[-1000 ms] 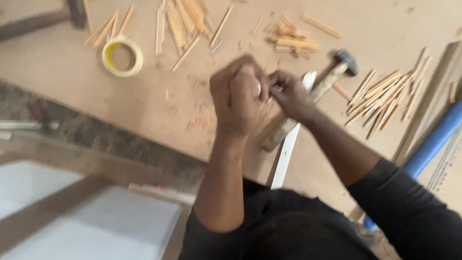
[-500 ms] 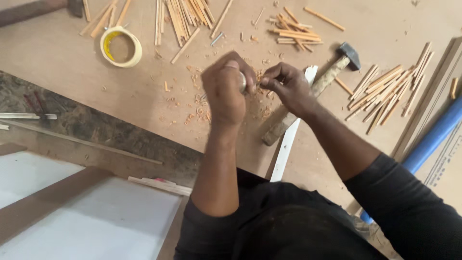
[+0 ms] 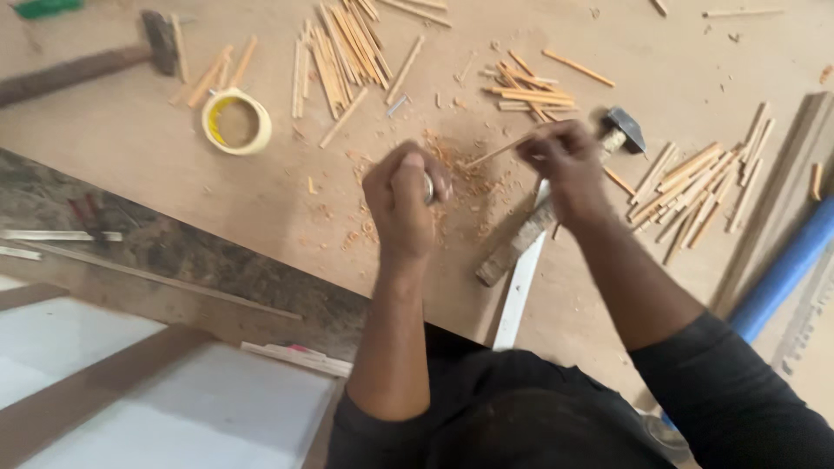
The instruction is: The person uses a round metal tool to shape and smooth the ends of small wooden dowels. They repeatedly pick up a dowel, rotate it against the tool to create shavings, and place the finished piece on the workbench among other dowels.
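My left hand (image 3: 404, 198) is closed in a fist around a small metal tool (image 3: 428, 187), of which only a shiny tip shows. My right hand (image 3: 560, 158) pinches the end of a thin wooden stick (image 3: 499, 150) that points toward the left hand; stick and tool are now apart. Beneath both hands a patch of reddish wood shavings (image 3: 456, 169) lies on the brown board tabletop (image 3: 174, 182).
A hammer (image 3: 556, 208) lies under my right forearm, another hammer (image 3: 82, 65) at the far left. A roll of tape (image 3: 236, 122) sits left of the hands. Piles of cut sticks (image 3: 343, 48) (image 3: 695, 187) lie around. A white strip (image 3: 519, 291) and a blue pipe (image 3: 782, 269) are nearby.
My hands were together with the stick at the tool; now they have drawn apart, the right hand pulling the stick out to the right. The view has shifted.
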